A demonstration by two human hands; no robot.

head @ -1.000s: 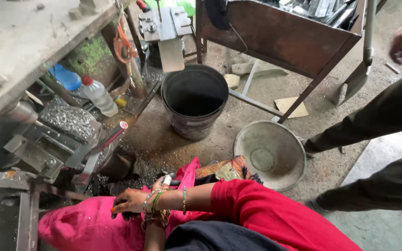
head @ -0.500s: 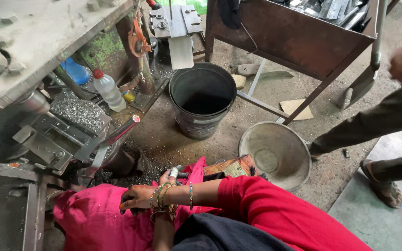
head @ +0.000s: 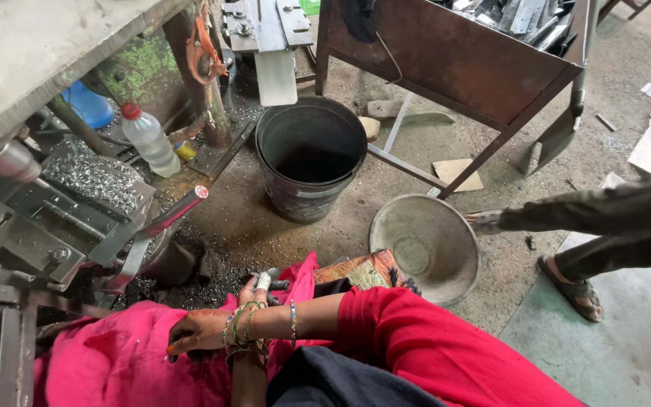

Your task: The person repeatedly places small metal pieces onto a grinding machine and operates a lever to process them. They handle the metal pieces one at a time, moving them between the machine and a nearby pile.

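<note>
I sit with a pink cloth over my lap. My right hand reaches across from the red sleeve and rests on the cloth, fingers curled down; whether it holds anything is hidden. Several bangles ring both wrists where the arms cross. My left hand comes up from below, just past the right wrist, and grips a small grey metal piece. More dark metal bits lie right beside it.
A black bucket stands ahead, with a round metal basin to its right. A machine with a red-tipped lever and metal shavings is at my left, near a plastic bottle. Another person's legs stand at right.
The view has tilted down and left. The other person's legs have shifted toward the right edge. My hands stay crossed on my lap.
</note>
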